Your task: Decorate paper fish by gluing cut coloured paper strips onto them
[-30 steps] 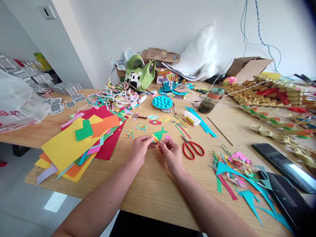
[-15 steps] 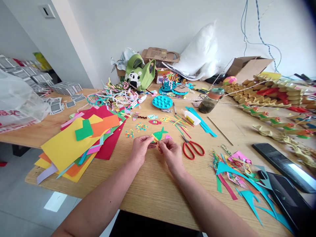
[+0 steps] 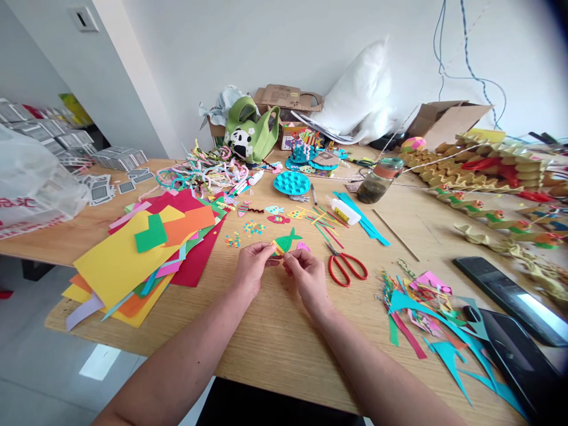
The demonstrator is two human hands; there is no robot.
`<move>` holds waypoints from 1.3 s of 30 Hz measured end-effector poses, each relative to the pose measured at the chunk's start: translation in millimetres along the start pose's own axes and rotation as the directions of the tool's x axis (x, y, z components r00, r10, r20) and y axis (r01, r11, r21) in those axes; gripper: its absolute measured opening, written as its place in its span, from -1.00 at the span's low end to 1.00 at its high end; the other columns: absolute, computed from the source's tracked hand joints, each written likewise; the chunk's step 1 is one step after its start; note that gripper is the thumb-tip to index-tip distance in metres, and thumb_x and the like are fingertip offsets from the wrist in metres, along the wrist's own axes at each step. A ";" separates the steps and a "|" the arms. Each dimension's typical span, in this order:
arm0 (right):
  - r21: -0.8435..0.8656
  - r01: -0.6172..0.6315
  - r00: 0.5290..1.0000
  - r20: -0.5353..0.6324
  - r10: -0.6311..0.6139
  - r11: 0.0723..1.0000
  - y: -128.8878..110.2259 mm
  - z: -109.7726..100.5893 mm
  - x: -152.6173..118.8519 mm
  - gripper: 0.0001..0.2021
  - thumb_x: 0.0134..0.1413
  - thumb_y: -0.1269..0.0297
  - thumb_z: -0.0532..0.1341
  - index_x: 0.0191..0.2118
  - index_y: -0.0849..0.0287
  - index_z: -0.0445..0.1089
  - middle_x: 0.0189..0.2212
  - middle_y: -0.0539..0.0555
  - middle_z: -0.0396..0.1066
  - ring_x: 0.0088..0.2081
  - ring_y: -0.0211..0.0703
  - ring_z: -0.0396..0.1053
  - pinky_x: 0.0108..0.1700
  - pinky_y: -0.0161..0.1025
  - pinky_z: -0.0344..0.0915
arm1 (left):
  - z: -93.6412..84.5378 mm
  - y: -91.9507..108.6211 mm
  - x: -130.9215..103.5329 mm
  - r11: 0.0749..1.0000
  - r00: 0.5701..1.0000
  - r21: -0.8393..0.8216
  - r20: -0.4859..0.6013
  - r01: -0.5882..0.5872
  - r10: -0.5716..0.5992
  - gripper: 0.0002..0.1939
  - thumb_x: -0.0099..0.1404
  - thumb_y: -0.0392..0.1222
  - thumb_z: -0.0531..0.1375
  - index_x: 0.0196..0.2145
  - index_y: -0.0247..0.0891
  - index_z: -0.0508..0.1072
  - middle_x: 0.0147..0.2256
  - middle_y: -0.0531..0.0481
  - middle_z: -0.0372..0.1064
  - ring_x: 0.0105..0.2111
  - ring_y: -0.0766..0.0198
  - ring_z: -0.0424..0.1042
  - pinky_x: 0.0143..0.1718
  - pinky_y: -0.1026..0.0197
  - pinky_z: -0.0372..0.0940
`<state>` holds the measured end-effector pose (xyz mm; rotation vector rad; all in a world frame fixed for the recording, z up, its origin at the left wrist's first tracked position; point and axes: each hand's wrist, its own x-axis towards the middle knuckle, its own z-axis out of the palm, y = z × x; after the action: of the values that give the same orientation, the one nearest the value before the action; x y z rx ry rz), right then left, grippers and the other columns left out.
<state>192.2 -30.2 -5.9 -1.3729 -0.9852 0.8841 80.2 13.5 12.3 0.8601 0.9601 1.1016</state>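
Note:
A green paper fish [image 3: 285,241] with a yellow band is pinched between both hands, its tail pointing up and right. My left hand [image 3: 254,267] grips its left edge with thumb and fingers. At its lower right edge, my right hand [image 3: 307,276] has thumb and fingertips closed on it. Partly hidden behind the right hand lies a pink paper piece [image 3: 303,246]. Red-handled scissors [image 3: 346,266] rest right of that hand. Beyond the hands are a red paper fish [image 3: 278,219], a yellow one [image 3: 294,215], a light blue one [image 3: 274,209] and small confetti dots [image 3: 254,227].
Coloured paper sheets [image 3: 119,260] are piled at left. Paper scraps [image 3: 426,307] and two black phones [image 3: 510,296] lie at right. Farther back are a glue bottle [image 3: 345,211], a glass jar [image 3: 380,182], a blue plate [image 3: 291,184] and a green bag [image 3: 252,133].

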 end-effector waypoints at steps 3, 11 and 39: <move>-0.003 0.001 1.000 0.002 -0.001 1.000 -1.8 0.1 -0.3 -0.69 0.01 0.04 0.22 -0.53 0.19 0.34 -0.63 -0.04 0.25 -0.55 -0.29 0.14 -0.50 -0.28 0.04 | 1.1 0.4 -0.9 1.000 1.000 -0.002 0.008 -0.008 0.008 -0.80 -0.12 -0.12 0.38 -0.54 -0.31 0.57 -0.50 -0.04 0.51 -0.50 0.28 0.46 -0.45 0.25 0.37; 0.028 0.005 0.999 -0.045 -0.004 1.000 0.1 0.6 0.5 -0.62 -0.05 -0.05 0.26 -0.57 0.14 0.23 -0.67 -0.08 0.19 -0.59 -0.31 0.09 -0.53 -0.29 0.01 | 5.0 -2.7 -5.7 0.999 1.000 0.040 0.031 0.000 -0.001 -0.81 -0.12 -0.11 0.39 -0.57 -0.30 0.57 -0.53 -0.01 0.47 -0.51 0.33 0.39 -0.44 0.26 0.36; -0.008 0.002 1.000 -0.020 -0.002 1.000 1.0 -0.7 1.0 -0.61 -0.02 -0.06 0.24 -0.58 0.15 0.23 -0.67 -0.06 0.22 -0.61 -0.32 0.08 -0.55 -0.30 -0.04 | 3.9 -2.8 -5.6 0.996 0.999 0.084 0.032 -0.014 0.012 -0.80 -0.12 -0.10 0.39 -0.55 -0.30 0.59 -0.54 -0.02 0.48 -0.50 0.30 0.40 -0.42 0.24 0.37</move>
<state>193.3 -29.6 -6.8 -1.3845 -0.9757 0.8649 83.8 7.1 12.1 0.9509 0.9815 1.0616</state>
